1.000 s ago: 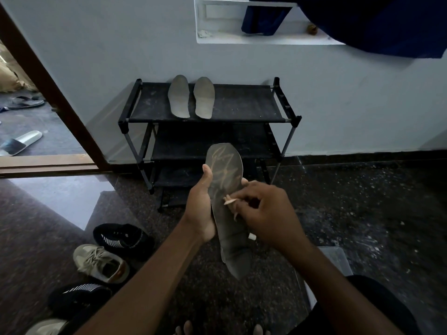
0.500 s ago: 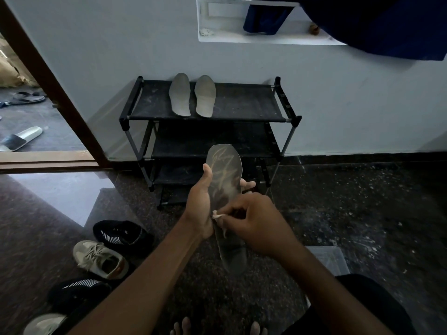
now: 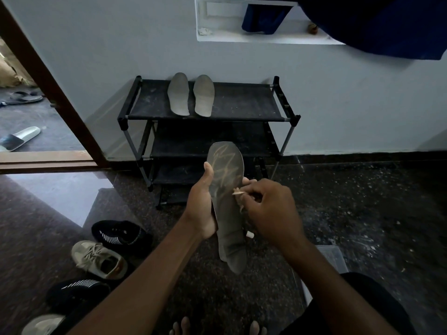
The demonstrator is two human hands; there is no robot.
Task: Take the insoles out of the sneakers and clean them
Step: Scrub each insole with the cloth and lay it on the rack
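Step in hand: scrubbing one insole.

- The left hand [image 3: 202,206] is gripping the dark insole [image 3: 227,189] around its middle. The thumb is lying along the left edge and the fingers are wrapping behind, with the toe end pointing up in front of the shoe rack [image 3: 242,102].
- The right hand [image 3: 271,211] is pinching a small pale-tipped tool [image 3: 236,192], likely a brush. Its tip is touching the insole's right edge.
- Pale streaks are showing on the toe half.
- Two grey insoles [image 3: 179,94] are lying side by side on the rack's top shelf.
- Sneakers [image 3: 121,235] are sitting on the floor at lower left.

Judgement: strokes should be running lengthwise, with the left fingers backing the flexible sheet directly behind the tip to prevent buckling. The grip will need shifting to reach the covered middle
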